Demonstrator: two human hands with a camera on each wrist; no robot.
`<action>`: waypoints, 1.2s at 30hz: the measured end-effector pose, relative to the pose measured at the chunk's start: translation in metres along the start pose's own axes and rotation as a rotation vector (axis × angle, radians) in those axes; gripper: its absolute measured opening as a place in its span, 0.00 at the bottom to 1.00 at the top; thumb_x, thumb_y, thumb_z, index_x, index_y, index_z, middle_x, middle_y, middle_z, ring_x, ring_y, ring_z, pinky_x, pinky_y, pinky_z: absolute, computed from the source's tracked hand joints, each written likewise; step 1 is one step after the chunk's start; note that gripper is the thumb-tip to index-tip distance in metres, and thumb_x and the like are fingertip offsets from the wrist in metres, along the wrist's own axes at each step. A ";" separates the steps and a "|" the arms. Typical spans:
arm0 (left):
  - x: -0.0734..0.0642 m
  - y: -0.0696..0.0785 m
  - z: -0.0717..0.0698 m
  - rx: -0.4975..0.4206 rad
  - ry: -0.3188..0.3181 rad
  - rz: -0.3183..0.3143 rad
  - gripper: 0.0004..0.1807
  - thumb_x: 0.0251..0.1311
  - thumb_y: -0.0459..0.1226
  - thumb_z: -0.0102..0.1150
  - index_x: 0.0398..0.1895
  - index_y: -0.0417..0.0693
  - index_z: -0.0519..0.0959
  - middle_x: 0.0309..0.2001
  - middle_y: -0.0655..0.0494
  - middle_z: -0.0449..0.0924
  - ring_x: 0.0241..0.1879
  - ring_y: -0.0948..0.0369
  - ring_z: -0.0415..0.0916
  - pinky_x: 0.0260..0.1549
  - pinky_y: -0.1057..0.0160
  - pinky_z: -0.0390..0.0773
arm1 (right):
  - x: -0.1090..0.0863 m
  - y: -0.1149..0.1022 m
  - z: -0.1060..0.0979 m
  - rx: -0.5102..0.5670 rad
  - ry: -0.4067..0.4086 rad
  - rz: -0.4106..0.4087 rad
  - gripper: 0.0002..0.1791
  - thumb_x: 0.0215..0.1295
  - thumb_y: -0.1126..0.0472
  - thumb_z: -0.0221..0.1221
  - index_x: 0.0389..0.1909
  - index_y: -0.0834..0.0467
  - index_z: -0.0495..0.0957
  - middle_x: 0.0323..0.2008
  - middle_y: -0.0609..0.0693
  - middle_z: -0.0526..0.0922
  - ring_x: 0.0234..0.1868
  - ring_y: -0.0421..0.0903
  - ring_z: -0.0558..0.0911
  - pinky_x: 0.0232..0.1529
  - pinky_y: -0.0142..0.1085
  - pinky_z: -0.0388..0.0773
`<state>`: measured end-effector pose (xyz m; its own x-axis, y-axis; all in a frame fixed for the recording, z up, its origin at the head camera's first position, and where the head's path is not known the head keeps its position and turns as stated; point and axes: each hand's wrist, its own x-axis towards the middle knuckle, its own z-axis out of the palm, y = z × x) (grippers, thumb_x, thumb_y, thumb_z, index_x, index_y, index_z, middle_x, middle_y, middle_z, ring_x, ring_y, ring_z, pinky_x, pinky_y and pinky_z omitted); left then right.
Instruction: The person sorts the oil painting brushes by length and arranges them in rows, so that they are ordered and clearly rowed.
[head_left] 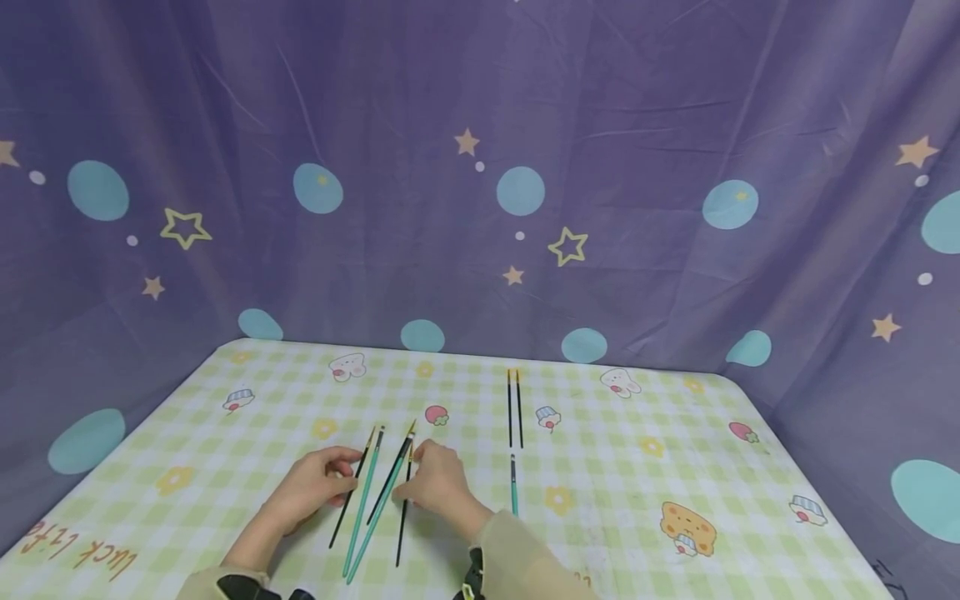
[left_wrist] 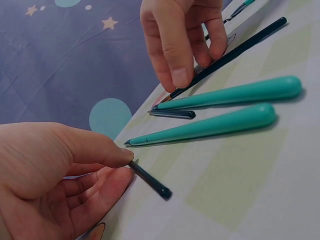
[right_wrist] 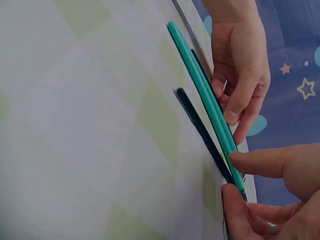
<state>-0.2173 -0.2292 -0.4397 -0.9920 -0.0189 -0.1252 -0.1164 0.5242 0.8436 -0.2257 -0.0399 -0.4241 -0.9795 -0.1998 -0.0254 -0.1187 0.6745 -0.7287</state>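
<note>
Between the thumb and fingers of my left hand [head_left: 322, 482] is a slim black paintbrush [head_left: 345, 517], its handle end sticking out in the left wrist view. Beside it lies a teal paintbrush [head_left: 362, 515]. Another teal paintbrush [head_left: 375, 527] crosses a black paintbrush [head_left: 387, 490] in the middle of the group. My right hand [head_left: 441, 482] has its thumb and fingers curled around the upper part of the rightmost black paintbrush [head_left: 402, 529]. In the right wrist view, a finger of that hand overlaps a teal handle [right_wrist: 212, 107]. Bristles point toward the back of the table.
Farther right, two black paintbrushes [head_left: 514, 412] lie side by side, with a teal-handled paintbrush [head_left: 513, 492] in front of them. A green checked cloth [head_left: 600, 500] with printed drawings covers the table. Behind it hangs a purple curtain [head_left: 420, 267] with stars and dots.
</note>
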 end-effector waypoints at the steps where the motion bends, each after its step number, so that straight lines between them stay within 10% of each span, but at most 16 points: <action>1: 0.000 0.000 0.000 -0.001 0.000 0.001 0.22 0.50 0.28 0.59 0.52 0.37 0.74 0.32 0.50 0.72 0.24 0.58 0.72 0.20 0.63 0.78 | -0.001 0.000 0.000 -0.022 0.000 -0.010 0.26 0.34 0.57 0.74 0.35 0.61 0.74 0.19 0.46 0.75 0.18 0.40 0.73 0.23 0.30 0.71; 9: -0.001 0.003 -0.001 0.003 -0.001 -0.002 0.22 0.51 0.28 0.59 0.52 0.37 0.74 0.32 0.50 0.72 0.25 0.59 0.72 0.21 0.63 0.78 | -0.008 -0.003 -0.004 -0.089 -0.042 -0.044 0.28 0.33 0.60 0.74 0.38 0.63 0.73 0.28 0.52 0.74 0.27 0.46 0.72 0.30 0.34 0.73; 16: 0.000 0.003 -0.001 0.012 0.001 -0.003 0.22 0.51 0.29 0.59 0.52 0.37 0.74 0.32 0.50 0.73 0.25 0.59 0.72 0.21 0.63 0.78 | -0.009 0.001 -0.004 0.038 -0.059 -0.027 0.26 0.40 0.70 0.68 0.46 0.65 0.73 0.09 0.47 0.73 0.08 0.40 0.74 0.24 0.30 0.77; 36: -0.001 0.002 0.000 0.003 0.004 -0.009 0.21 0.50 0.28 0.59 0.51 0.36 0.74 0.32 0.50 0.73 0.24 0.59 0.72 0.21 0.63 0.78 | -0.008 0.010 -0.012 0.300 -0.090 0.050 0.22 0.44 0.70 0.64 0.44 0.65 0.74 0.19 0.48 0.77 0.14 0.42 0.76 0.17 0.32 0.75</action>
<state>-0.2164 -0.2281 -0.4378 -0.9911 -0.0275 -0.1305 -0.1253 0.5266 0.8408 -0.2214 -0.0229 -0.4234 -0.9629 -0.2430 -0.1175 -0.0040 0.4481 -0.8940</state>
